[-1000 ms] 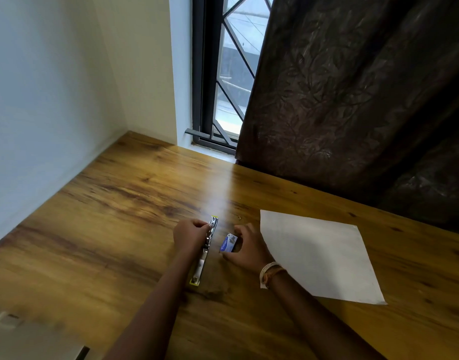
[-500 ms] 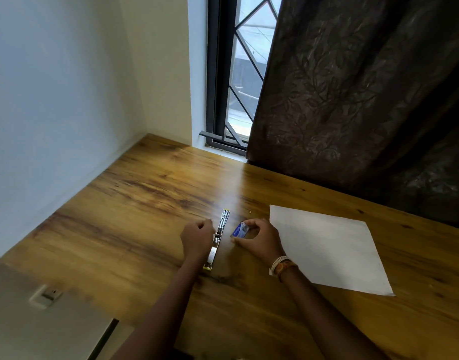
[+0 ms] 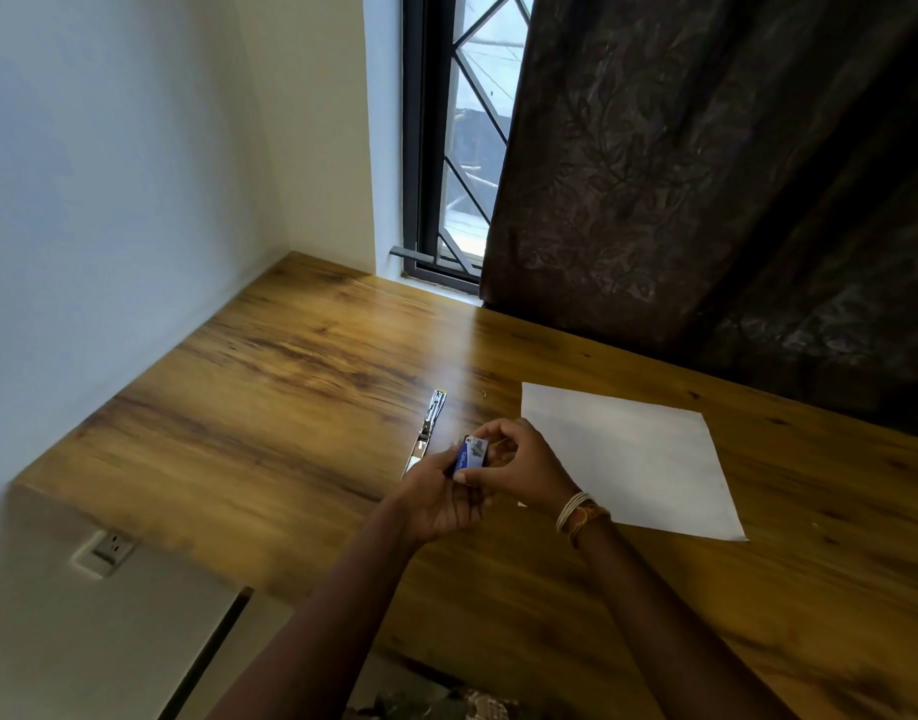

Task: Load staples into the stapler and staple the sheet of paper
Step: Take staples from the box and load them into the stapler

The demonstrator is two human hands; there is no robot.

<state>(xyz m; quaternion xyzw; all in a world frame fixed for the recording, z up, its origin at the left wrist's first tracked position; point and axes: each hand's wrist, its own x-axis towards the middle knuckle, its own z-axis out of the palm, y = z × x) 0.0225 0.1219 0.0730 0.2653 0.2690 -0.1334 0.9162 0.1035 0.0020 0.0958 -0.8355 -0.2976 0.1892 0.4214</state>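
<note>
Blue staple box (image 3: 470, 453): my left hand (image 3: 436, 498) and right hand (image 3: 519, 467) both grip it over the wooden table (image 3: 290, 381).

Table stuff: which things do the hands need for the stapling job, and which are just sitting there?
Needed for the job:
- small blue staple box, held by the left hand and right hand
- stapler, lying opened out flat on the table
- sheet of paper

Just there:
- curtain
- window
- wall socket
- wristbands
</note>
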